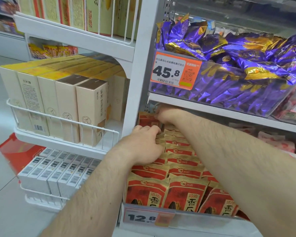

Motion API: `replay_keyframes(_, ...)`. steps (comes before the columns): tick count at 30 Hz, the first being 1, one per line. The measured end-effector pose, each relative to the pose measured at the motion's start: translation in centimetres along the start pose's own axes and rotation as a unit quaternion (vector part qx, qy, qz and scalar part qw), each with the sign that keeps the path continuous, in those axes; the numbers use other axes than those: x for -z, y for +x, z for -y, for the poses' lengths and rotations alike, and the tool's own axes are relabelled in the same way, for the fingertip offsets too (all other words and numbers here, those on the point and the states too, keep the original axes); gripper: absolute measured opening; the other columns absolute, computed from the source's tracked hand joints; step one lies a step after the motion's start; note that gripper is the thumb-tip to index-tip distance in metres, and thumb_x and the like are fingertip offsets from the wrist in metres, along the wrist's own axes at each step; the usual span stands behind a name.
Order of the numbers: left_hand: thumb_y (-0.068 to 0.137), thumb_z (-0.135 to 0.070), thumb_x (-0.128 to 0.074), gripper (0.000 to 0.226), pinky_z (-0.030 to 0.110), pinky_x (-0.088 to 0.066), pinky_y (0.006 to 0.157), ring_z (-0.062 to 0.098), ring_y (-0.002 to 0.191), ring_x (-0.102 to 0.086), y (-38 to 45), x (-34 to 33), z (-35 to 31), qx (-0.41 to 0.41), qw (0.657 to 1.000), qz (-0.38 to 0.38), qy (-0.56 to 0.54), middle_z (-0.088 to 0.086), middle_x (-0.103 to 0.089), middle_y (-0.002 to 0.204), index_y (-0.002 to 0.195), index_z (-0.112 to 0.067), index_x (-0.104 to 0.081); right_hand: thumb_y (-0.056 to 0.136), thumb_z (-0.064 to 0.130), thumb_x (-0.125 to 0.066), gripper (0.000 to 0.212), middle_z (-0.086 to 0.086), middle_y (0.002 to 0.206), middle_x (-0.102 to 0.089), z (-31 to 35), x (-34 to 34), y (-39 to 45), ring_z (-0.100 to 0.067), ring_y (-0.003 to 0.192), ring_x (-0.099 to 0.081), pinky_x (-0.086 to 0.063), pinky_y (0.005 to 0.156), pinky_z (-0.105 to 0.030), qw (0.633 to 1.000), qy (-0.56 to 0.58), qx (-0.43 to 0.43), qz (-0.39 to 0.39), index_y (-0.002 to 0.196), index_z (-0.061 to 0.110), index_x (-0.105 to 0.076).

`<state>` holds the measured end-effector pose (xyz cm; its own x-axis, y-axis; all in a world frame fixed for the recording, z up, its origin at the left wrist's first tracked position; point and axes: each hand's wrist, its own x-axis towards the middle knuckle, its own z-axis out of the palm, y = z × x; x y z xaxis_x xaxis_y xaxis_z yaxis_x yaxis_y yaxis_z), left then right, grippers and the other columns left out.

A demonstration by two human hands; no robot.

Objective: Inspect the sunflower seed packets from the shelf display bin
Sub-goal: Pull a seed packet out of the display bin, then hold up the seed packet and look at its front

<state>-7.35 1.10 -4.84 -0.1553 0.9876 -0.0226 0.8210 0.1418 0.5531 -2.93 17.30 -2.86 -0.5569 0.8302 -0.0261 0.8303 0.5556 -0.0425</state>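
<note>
Head view: white shelving unit (140, 69), two bays. Right bay, upper shelf: clear bin (212, 100) heaped with purple-and-gold candy wrappers (256, 53), too many to count; orange price tag (175, 71) reading 45.8 on its front left corner. Lower shelf: display bin (178, 212) of red sunflower seed packets (147, 190), standing in rows front to back; three packets across the front edge, about seven ranks visible behind; tag 12.8 at the front left. Left bay: five tall cream boxes (91, 110) in the front row behind a wire rail, white barcoded boxes (55, 173) below. Left hand (143, 144) rests on the packet tops mid-bin, fingers curled down among them; firm hold or not, cannot tell. Right hand (162, 115) at the back left corner, fingertips pinching the top of a raised rear packet (146, 119).
</note>
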Motion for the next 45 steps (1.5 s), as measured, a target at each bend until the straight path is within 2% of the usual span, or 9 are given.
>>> replay_keyframes(7,0.095,-0.030,-0.046,0.059,0.045,-0.030,0.115,0.016,0.142,-0.021,-0.2,0.1,-0.1,-0.006,1.000,0.003,0.006,-0.004,-0.035,0.151,0.151,-0.027,-0.027,0.102,0.014,-0.041,0.031,-0.011,0.131,-0.057,1.0,0.6,-0.3,-0.025,0.120,-0.054,-0.041,0.092,-0.027,0.996,0.087,-0.004,-0.008,0.128,0.009,-0.055)
replay_keyframes(12,0.098,-0.040,-0.046,0.058,0.038,-0.028,0.116,0.017,0.141,-0.024,-0.3,0.3,0.0,-0.020,0.999,0.014,0.031,-0.003,-0.034,0.153,0.151,-0.024,-0.028,0.093,0.010,-0.048,0.028,0.000,0.067,-0.051,0.3,1.0,-1.5,-0.015,0.061,-0.047,-0.033,0.056,-0.029,0.977,0.208,0.031,0.032,0.066,0.016,-0.050)
replay_keyframes(15,0.095,-0.056,-0.044,0.069,0.039,-0.028,0.116,0.016,0.142,-0.023,-0.7,0.3,0.1,-0.018,0.999,0.018,0.030,-0.004,-0.033,0.154,0.152,-0.024,-0.025,0.090,0.004,-0.044,0.034,0.003,0.064,-0.039,0.3,1.5,-2.5,-0.014,0.059,-0.033,-0.029,0.059,-0.030,0.971,0.199,0.068,0.115,0.059,0.018,-0.038)
replay_keyframes(21,0.091,-0.062,-0.048,0.075,0.042,-0.028,0.117,0.016,0.143,-0.021,-0.7,0.0,0.3,-0.023,0.998,0.019,0.046,-0.003,-0.031,0.154,0.152,-0.025,-0.024,0.100,0.029,-0.052,0.031,-0.006,0.123,-0.063,0.3,1.4,-3.5,-0.022,0.106,-0.059,-0.045,0.085,-0.028,0.992,-0.033,0.041,0.119,0.123,0.012,-0.064)
replay_keyframes(25,0.091,-0.063,-0.048,0.075,0.043,-0.031,0.114,0.018,0.140,-0.025,-0.4,0.1,0.3,-0.018,0.998,0.028,0.054,-0.002,-0.035,0.150,0.151,-0.025,-0.026,0.100,0.034,-0.053,0.021,0.007,0.088,-0.061,-1.1,1.5,-5.4,-0.022,0.097,-0.059,-0.042,0.073,-0.025,0.996,0.004,0.085,0.024,0.093,0.022,-0.068)
replay_keyframes(29,0.091,-0.064,-0.047,0.074,0.044,-0.032,0.113,0.021,0.141,-0.025,-0.2,0.0,0.2,-0.006,0.997,0.029,0.068,0.000,-0.036,0.151,0.151,-0.025,-0.027,0.099,0.031,-0.051,0.026,0.009,0.127,-0.065,-3.2,2.1,-8.8,-0.017,0.123,-0.056,-0.044,0.102,-0.039,0.984,0.013,0.162,-0.073,0.118,0.034,-0.070)
replay_keyframes(36,0.088,-0.071,-0.044,0.077,0.046,-0.034,0.111,0.023,0.138,-0.032,0.0,0.4,-0.1,0.019,0.997,0.038,0.061,0.002,-0.040,0.149,0.148,-0.025,-0.033,0.094,0.021,-0.061,0.015,0.006,0.070,-0.065,-6.2,2.8,-17.7,-0.003,0.062,-0.052,-0.047,0.065,-0.031,0.844,0.356,0.103,-0.386,0.083,0.028,-0.069)
replay_keyframes(42,0.091,-0.067,-0.044,0.069,0.036,-0.043,0.100,0.024,0.123,-0.052,-0.8,1.3,-1.0,0.027,0.997,0.056,0.044,0.003,-0.052,0.141,0.145,-0.024,-0.038,0.098,0.010,-0.058,0.015,0.009,0.060,-0.066,-8.6,4.1,-23.9,-0.008,0.056,-0.060,-0.057,0.056,-0.030,0.641,0.635,-0.024,-0.430,0.085,0.018,-0.060)
replay_keyframes(45,0.093,-0.063,-0.044,0.066,0.040,-0.041,0.104,0.026,0.127,-0.048,-1.6,1.2,-1.1,0.030,0.997,0.015,0.076,0.006,-0.051,0.143,0.144,-0.020,-0.041,0.099,0.009,-0.055,0.019,0.009,0.059,-0.066,-9.5,3.4,-26.2,-0.008,0.054,-0.057,-0.052,0.056,-0.028,0.630,0.652,-0.045,-0.420,0.082,0.016,-0.060)
